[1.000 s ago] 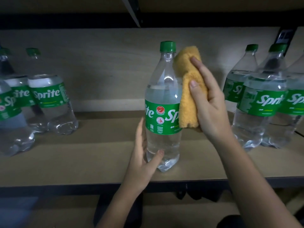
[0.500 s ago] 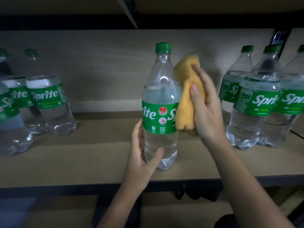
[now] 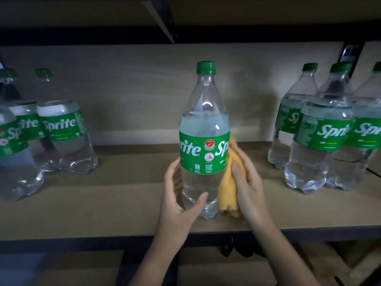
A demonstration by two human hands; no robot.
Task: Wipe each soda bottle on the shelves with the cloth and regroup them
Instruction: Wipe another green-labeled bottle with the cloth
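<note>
A clear Sprite bottle with a green cap and green label stands upright in the middle of the wooden shelf. My left hand grips its lower part from the left, thumb across the front near the base. My right hand holds a folded yellow cloth and presses it against the bottle's lower right side, from the label down to the base.
Three more Sprite bottles stand grouped at the left of the shelf, and three others at the right. The shelf's dark front edge runs below my hands. Another shelf board hangs overhead.
My right hand has slid the cloth down the bottle's right side, from the shoulder to the lower body. My left hand has stayed at the base.
</note>
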